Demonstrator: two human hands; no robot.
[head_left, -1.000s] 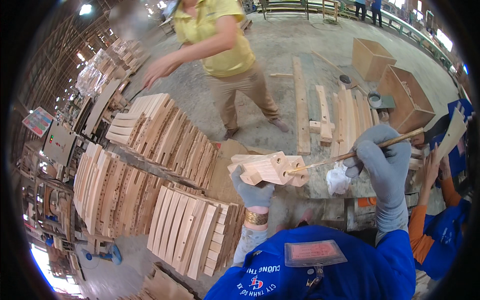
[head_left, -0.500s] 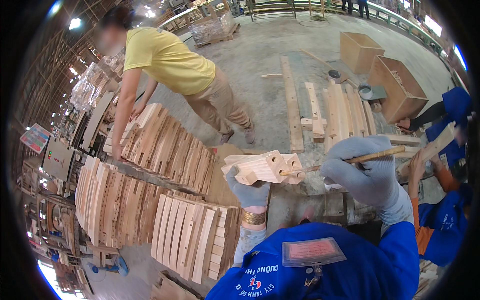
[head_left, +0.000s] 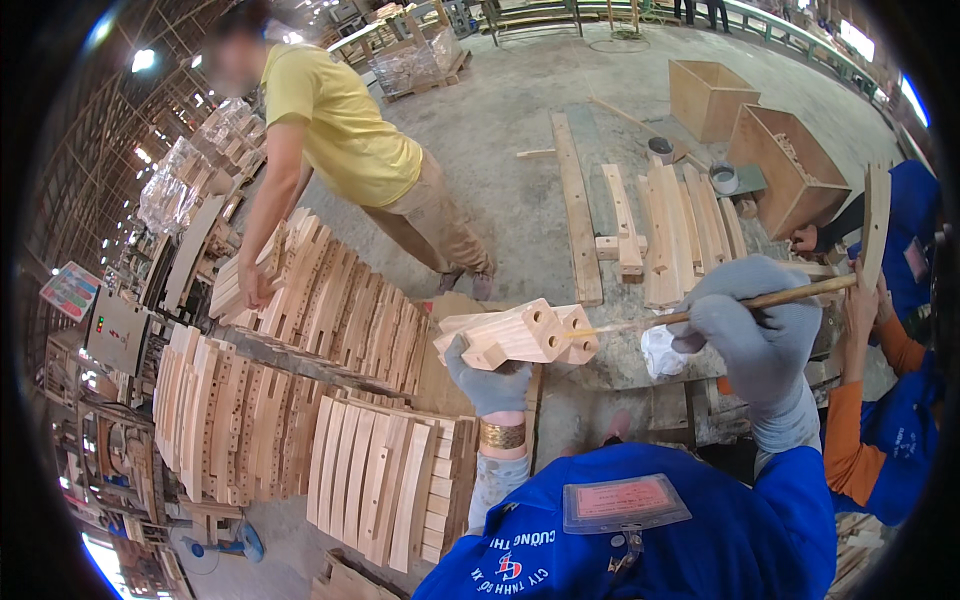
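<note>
My gloved left hand (head_left: 490,388) is closed around a small bundle of pale wooden pieces (head_left: 515,335), their ends drilled with round holes and turned to the right. My gloved right hand (head_left: 755,325) grips a thin wooden stick (head_left: 810,291) that slants down to the left. Its narrow tip is blurred and lies close to the drilled ends; whether it touches them I cannot tell. Just left of my right hand, a crumpled white thing (head_left: 662,352) rests on the bench.
Curved wooden parts stand in stacks (head_left: 370,480) at left, where a person in yellow (head_left: 345,120) handles some. Loose wooden strips (head_left: 670,235) and an open can (head_left: 723,178) lie ahead, near plywood boxes (head_left: 785,165). Co-workers in blue (head_left: 885,430) sit at right, one holding a wooden part.
My right hand has drawn the stick back to the right, away from the hole. My left hand stays nearly in place. The person in yellow now lifts some pieces from the stack.
</note>
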